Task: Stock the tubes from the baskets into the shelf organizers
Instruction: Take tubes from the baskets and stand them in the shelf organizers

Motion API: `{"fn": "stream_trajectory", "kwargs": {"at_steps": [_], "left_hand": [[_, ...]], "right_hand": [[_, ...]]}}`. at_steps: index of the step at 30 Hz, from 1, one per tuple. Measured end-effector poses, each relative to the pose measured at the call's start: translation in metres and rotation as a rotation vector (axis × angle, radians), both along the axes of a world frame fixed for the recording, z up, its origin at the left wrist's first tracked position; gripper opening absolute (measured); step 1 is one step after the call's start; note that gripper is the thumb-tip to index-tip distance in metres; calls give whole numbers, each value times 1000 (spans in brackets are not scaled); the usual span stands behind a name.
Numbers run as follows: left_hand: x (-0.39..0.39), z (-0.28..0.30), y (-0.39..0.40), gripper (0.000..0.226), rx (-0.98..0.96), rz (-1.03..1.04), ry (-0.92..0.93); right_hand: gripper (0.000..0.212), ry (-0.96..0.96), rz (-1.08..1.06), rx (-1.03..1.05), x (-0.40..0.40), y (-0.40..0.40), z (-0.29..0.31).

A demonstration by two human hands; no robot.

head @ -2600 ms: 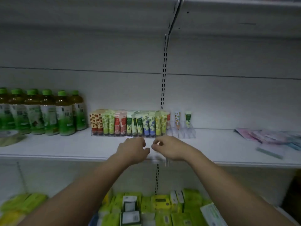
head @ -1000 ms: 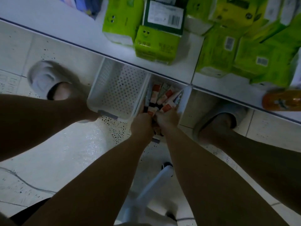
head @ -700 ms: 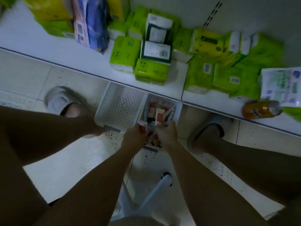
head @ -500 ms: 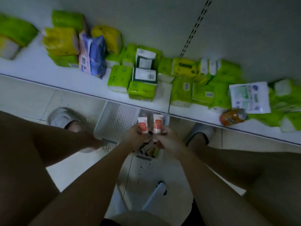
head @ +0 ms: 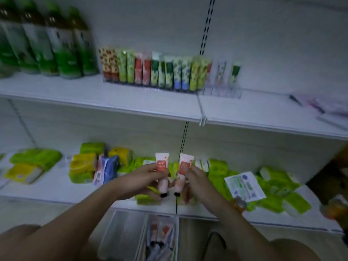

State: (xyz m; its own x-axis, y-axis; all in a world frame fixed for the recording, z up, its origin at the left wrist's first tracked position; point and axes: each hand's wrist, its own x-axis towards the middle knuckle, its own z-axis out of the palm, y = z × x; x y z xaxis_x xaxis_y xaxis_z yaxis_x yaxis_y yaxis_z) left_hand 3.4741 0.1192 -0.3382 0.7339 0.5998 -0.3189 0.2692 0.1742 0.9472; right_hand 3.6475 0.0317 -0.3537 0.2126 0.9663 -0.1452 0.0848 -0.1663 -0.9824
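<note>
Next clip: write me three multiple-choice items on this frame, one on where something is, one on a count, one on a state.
1. Where does the clear organizer stand?
A. upper shelf, right of the bottles
B. lower shelf
C. floor

2. How many tubes are held?
A. one
B. two
C. four

3. How do the held tubes sit?
A. caps down
B. caps up
C. lying flat

Key: 1 A, it stands on the upper shelf, with the green bottles to its left. 2 B, the left hand grips one pink tube and the right hand grips another pink tube. 3 A, both black caps point downward.
</note>
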Motion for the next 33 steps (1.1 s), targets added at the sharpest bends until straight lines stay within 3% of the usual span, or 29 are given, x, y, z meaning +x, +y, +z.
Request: {"fn": "stream_trajectory", "kwargs": {"at_steps": [3,5,10,16,25,33], "left_hand": [[0,53,3,38,-5,-29,-67],[0,85,9,45,89,-75,-57],[15,154,17,27,364,-38,-69],[51,229,32,35,484,-12,-166],[127,301,108,16,667,66,-131],[196,327,182,15,728,152,-135]], "right_hand": [[37,-79,-23,88,5,-7,44],[36,-146,-24,140,11,-10,72],[11,-167,0,359,35,-8,138],[19,-198,-78,452,87,10,219],[8,-356,-168,453,179,82,298],[9,-736,-214,352,229,180,320]]}}
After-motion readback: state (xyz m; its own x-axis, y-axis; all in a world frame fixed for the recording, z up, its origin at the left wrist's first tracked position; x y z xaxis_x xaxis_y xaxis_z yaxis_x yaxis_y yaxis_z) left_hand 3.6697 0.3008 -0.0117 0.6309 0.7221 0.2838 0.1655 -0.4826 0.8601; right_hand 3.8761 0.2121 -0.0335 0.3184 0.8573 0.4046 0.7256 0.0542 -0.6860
